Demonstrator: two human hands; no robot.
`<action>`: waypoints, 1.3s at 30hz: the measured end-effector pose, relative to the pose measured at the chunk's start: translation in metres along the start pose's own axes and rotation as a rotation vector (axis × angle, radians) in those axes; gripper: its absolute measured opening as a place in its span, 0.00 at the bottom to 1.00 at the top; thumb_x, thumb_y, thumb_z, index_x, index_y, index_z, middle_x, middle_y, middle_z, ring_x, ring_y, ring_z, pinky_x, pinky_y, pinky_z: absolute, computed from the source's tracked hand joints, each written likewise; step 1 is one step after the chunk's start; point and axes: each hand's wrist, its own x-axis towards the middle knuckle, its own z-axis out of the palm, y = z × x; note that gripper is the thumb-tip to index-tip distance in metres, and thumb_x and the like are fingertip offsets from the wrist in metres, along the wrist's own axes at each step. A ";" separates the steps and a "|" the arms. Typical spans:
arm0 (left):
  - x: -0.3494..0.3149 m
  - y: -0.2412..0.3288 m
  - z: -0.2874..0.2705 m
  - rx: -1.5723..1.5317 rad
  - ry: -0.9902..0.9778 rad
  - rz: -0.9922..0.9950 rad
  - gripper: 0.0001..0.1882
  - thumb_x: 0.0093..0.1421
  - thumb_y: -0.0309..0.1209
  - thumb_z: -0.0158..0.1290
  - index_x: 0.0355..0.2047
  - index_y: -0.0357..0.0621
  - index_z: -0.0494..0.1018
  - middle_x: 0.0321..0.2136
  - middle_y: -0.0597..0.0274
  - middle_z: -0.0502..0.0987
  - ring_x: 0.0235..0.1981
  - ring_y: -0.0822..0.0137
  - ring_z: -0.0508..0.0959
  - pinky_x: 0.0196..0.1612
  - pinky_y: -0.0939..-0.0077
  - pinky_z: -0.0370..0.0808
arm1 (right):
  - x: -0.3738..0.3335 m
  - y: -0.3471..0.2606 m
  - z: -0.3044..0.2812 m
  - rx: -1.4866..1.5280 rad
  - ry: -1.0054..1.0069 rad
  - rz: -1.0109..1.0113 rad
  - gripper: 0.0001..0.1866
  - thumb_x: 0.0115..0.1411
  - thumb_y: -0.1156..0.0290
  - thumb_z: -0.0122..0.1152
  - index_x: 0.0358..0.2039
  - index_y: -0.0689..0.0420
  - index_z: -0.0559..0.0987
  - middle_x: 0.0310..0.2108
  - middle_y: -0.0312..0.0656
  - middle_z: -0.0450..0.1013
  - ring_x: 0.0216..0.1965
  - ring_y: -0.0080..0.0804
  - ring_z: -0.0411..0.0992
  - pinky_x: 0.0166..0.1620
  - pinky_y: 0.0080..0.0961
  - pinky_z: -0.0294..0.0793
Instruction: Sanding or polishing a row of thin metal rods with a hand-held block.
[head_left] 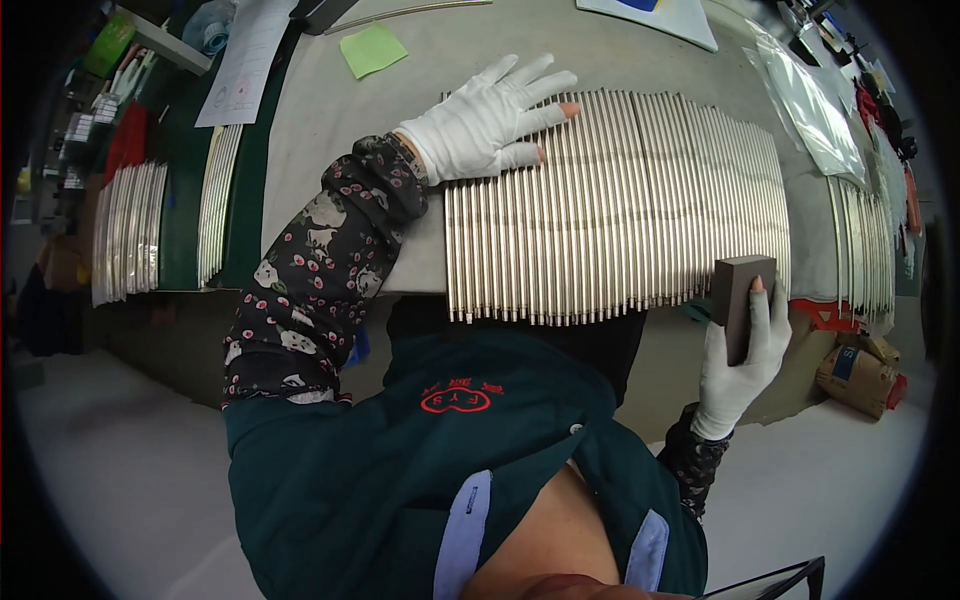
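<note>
Dozens of slim silvery rods [600, 220] lie side by side in one broad row, filling the middle of the frame and reaching toward the upper right, their lower ends making an uneven line along the near edge of the grey table covering [320, 110]. The left hand [490, 120], in a white glove with two bare fingertips, lies palm down at the row's upper left corner, fingers spread and open, closed around nothing that I can see. At the row's lower right corner, the right hand [745, 360], gloved the same way, grips a dark grey-brown rectangular block [733, 305], one bare fingertip laid along it. The block overlaps the last rods from where I watch; whether it presses on them I cannot tell.

Black patterned sleeves [310, 265] cover the forearms, below them a dark green shirt [370, 480] with pale blue tabs. A yellow-green slip [373, 50] lies at the upper left of the row, with a single long rod [410, 14] above it at the top edge. Over at the far left are a bundle of rods [130, 235] and a narrower stack [217, 205] just below a white sheet [245, 65]. Clear plastic bags [815, 115] spread across the upper right, above more rods [868, 250].
</note>
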 end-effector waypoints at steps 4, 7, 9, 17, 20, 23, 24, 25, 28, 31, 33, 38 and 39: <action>-0.005 0.008 -0.007 -0.009 -0.062 0.047 0.34 0.63 0.53 0.42 0.64 0.48 0.57 0.65 0.53 0.55 0.67 0.53 0.54 0.67 0.48 0.51 | 0.000 0.001 0.002 -0.013 0.007 -0.026 0.33 0.46 0.73 0.62 0.57 0.53 0.72 0.58 0.57 0.63 0.54 0.51 0.65 0.56 0.41 0.65; -0.008 0.008 -0.008 -0.025 -0.073 0.020 0.33 0.63 0.51 0.43 0.64 0.48 0.59 0.65 0.53 0.56 0.67 0.53 0.55 0.67 0.49 0.51 | 0.001 -0.006 0.007 0.028 0.012 -0.026 0.33 0.46 0.72 0.62 0.57 0.53 0.72 0.58 0.56 0.63 0.54 0.50 0.65 0.56 0.40 0.65; -0.010 0.009 -0.004 -0.032 -0.028 0.028 0.33 0.63 0.51 0.43 0.63 0.47 0.60 0.65 0.53 0.56 0.67 0.52 0.55 0.67 0.49 0.51 | 0.003 -0.010 0.006 0.041 -0.025 -0.055 0.33 0.46 0.72 0.62 0.57 0.53 0.72 0.58 0.57 0.63 0.53 0.50 0.65 0.56 0.40 0.65; -0.017 0.002 -0.002 0.003 0.000 0.037 0.35 0.63 0.56 0.39 0.64 0.48 0.59 0.65 0.53 0.56 0.66 0.52 0.55 0.67 0.49 0.51 | 0.006 -0.041 0.015 0.092 -0.154 -0.180 0.37 0.40 0.71 0.65 0.56 0.53 0.72 0.58 0.57 0.62 0.52 0.52 0.64 0.54 0.42 0.64; -0.021 0.001 0.000 0.017 -0.017 0.026 0.35 0.64 0.57 0.36 0.64 0.50 0.58 0.65 0.54 0.56 0.66 0.52 0.55 0.67 0.49 0.50 | 0.005 -0.051 0.020 0.067 -0.193 -0.194 0.36 0.40 0.70 0.66 0.55 0.53 0.72 0.59 0.58 0.61 0.51 0.53 0.64 0.54 0.43 0.65; -0.025 0.001 0.000 0.017 0.002 0.020 0.35 0.65 0.58 0.34 0.65 0.51 0.58 0.65 0.55 0.56 0.67 0.53 0.55 0.67 0.50 0.50 | 0.005 -0.060 0.022 -0.002 -0.222 -0.205 0.37 0.40 0.68 0.67 0.55 0.53 0.72 0.59 0.58 0.60 0.50 0.53 0.64 0.53 0.43 0.65; -0.026 0.000 0.000 0.023 0.001 0.016 0.35 0.65 0.59 0.34 0.65 0.51 0.57 0.66 0.55 0.56 0.67 0.53 0.55 0.67 0.50 0.50 | 0.004 -0.061 0.024 -0.051 -0.244 -0.202 0.37 0.40 0.68 0.68 0.56 0.52 0.71 0.59 0.58 0.61 0.50 0.53 0.64 0.53 0.44 0.65; -0.027 0.000 0.000 0.029 0.000 0.011 0.35 0.64 0.59 0.34 0.65 0.51 0.57 0.66 0.56 0.56 0.67 0.54 0.56 0.67 0.50 0.50 | 0.003 -0.063 0.024 -0.101 -0.267 -0.199 0.38 0.39 0.68 0.68 0.56 0.51 0.71 0.58 0.58 0.61 0.51 0.53 0.64 0.52 0.44 0.65; -0.029 0.000 -0.001 0.029 0.001 0.016 0.34 0.64 0.56 0.38 0.65 0.52 0.57 0.66 0.57 0.55 0.67 0.54 0.56 0.67 0.51 0.51 | 0.004 -0.070 0.020 -0.181 -0.349 -0.182 0.39 0.40 0.69 0.68 0.57 0.50 0.69 0.58 0.59 0.61 0.51 0.54 0.65 0.51 0.44 0.66; -0.025 0.006 -0.001 0.008 -0.011 0.001 0.34 0.63 0.54 0.43 0.65 0.52 0.58 0.66 0.57 0.56 0.67 0.54 0.56 0.68 0.51 0.51 | 0.006 -0.074 0.006 -0.228 -0.415 -0.184 0.39 0.41 0.70 0.67 0.58 0.51 0.68 0.58 0.59 0.61 0.51 0.53 0.65 0.50 0.44 0.67; -0.021 0.012 -0.002 -0.005 -0.021 -0.018 0.33 0.63 0.52 0.44 0.64 0.52 0.58 0.66 0.57 0.56 0.67 0.55 0.56 0.67 0.50 0.51 | 0.004 -0.069 0.006 -0.224 -0.427 -0.164 0.40 0.40 0.70 0.67 0.59 0.51 0.68 0.58 0.59 0.60 0.51 0.53 0.65 0.51 0.44 0.68; -0.012 0.020 -0.009 0.076 0.024 -0.068 0.34 0.62 0.53 0.46 0.64 0.52 0.59 0.66 0.57 0.54 0.67 0.53 0.54 0.67 0.48 0.51 | 0.003 -0.078 0.003 -0.212 -0.393 -0.159 0.43 0.40 0.69 0.68 0.60 0.51 0.66 0.59 0.59 0.59 0.50 0.53 0.66 0.51 0.43 0.69; -0.012 0.019 -0.011 0.051 0.067 -0.060 0.35 0.61 0.55 0.46 0.64 0.52 0.58 0.67 0.56 0.53 0.67 0.52 0.54 0.67 0.47 0.50 | 0.001 -0.084 -0.001 -0.176 -0.397 -0.149 0.43 0.39 0.69 0.69 0.61 0.50 0.65 0.59 0.59 0.59 0.50 0.53 0.66 0.51 0.43 0.69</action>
